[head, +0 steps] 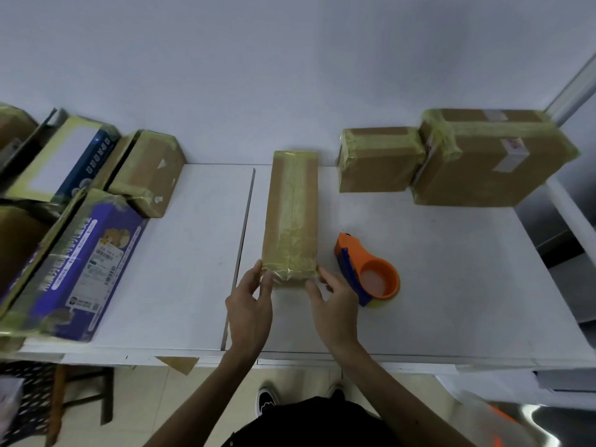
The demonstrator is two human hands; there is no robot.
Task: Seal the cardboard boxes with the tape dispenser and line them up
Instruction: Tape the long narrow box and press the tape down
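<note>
A long narrow cardboard box (292, 214) lies lengthwise in the middle of the white table, a yellowish tape strip running down its top and over the near end. My left hand (250, 304) touches the box's near left corner with its fingertips. My right hand (335, 301) touches the near right corner, fingers fairly straight. The orange and blue tape dispenser (366, 269) lies on the table just right of my right hand, held by neither hand.
Two taped cardboard boxes (377, 159) (490, 156) stand side by side at the back right. On the left sit a purple printed box (84, 262), a small taped box (148, 172) and a white and blue box (64, 156). A table seam (242, 250) runs left of the long box.
</note>
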